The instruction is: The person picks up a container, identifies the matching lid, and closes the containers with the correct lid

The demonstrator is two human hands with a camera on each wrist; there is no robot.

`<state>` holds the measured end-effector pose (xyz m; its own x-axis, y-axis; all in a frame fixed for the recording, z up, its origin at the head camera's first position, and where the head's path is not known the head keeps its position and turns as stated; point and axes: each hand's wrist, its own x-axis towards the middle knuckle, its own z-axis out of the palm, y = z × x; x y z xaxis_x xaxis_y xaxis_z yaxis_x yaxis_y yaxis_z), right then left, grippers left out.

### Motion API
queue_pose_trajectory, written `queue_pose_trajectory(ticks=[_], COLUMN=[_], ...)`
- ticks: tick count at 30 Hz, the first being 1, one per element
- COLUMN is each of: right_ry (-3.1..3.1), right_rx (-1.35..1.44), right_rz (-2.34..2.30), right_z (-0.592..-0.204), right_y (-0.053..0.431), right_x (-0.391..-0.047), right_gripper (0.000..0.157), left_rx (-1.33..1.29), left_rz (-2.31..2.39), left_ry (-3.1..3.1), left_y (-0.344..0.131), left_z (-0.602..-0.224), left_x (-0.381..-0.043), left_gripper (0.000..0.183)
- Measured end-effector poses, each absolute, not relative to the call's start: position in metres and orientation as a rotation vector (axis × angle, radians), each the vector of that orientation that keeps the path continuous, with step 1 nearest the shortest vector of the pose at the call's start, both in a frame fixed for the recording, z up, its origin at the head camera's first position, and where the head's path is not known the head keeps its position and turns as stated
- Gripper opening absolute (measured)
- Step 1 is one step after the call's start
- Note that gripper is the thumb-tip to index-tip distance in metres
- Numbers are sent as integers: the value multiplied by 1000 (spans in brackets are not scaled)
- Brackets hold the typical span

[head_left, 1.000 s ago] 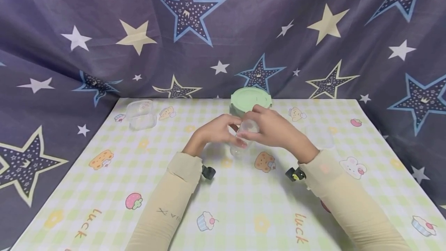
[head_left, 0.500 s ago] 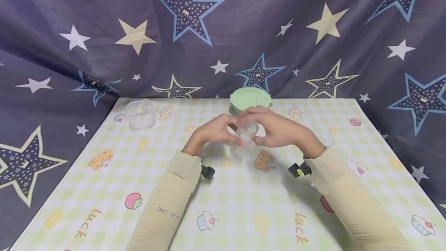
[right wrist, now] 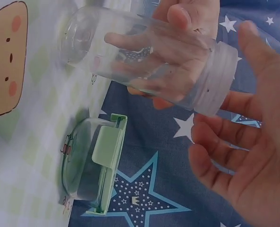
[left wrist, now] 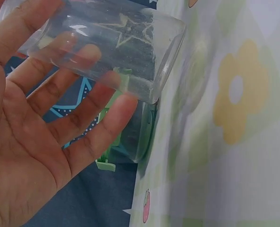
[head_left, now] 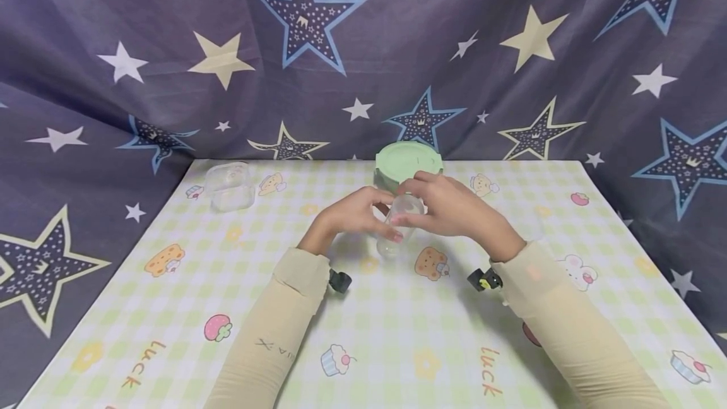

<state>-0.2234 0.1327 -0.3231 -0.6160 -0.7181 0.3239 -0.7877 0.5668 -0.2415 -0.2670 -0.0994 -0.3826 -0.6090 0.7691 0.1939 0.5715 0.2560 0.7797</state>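
Note:
A clear plastic jar [head_left: 390, 247] with a translucent whitish lid [right wrist: 217, 79] is tilted over the middle of the table, its base low near the cloth. My left hand [head_left: 354, 212] holds the jar's body from the left, thumb on the near side and the other fingers behind it, seen through the plastic in the right wrist view. At the lid end, my right hand [head_left: 449, 207] has thumb and fingers round the lid from the right. The jar looks to have nothing inside. Just behind the hands stands a clear container with a green clip-on lid [head_left: 407, 161].
A clear divided box [head_left: 230, 188] stands at the back left. Another faint clear item [head_left: 535, 230] lies right of my right wrist, partly hidden by it. A starry curtain [head_left: 335, 106] hangs along the table's far edge. The tablecloth [head_left: 392, 333] is checked with printed pictures.
My right hand turned on the lid, its thumb swinging right, off the jar's near side, then back to the left. The left hand and jar stayed nearly in place.

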Motion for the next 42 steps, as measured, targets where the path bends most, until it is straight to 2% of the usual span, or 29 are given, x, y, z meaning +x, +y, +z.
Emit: queue_pose_trajectory(ticks=[4, 11, 16, 21, 29, 32, 38, 42], right_ry=[-2576, -2509, -2532, -2553, -2534, -2531, -2594, -2615], right_rx=[1353, 1618, 1617, 1565, 1514, 1526, 1616, 1684], right_rz=[599, 779, 797, 768, 746, 731, 746, 757], right_z=[-321, -318, -319, -320, -325, -324, -319, -316], right_y=[135, 139, 140, 139, 136, 137, 141, 142], right_x=[-224, -226, -227, -228, -229, -228, -227, -228], right_gripper=[58, 53, 48, 37, 34, 37, 56, 53], left_rx=[1215, 1204, 1202, 1149, 1117, 1112, 1081, 1090], left_rz=[1287, 1262, 1241, 1226, 1184, 1180, 1135, 1105], left_ry=[2288, 2309, 2319, 2320, 2355, 2361, 2411, 2419], left_y=[-100, -100, -100, -99, -99, -99, -100, -100], left_z=[-383, -382, -382, -383, -384, -384, -383, -383], left_x=[-268, -268, -268, -267, -266, -266, -266, -266], left_gripper=[33, 38, 36, 42, 43, 44, 43, 40])
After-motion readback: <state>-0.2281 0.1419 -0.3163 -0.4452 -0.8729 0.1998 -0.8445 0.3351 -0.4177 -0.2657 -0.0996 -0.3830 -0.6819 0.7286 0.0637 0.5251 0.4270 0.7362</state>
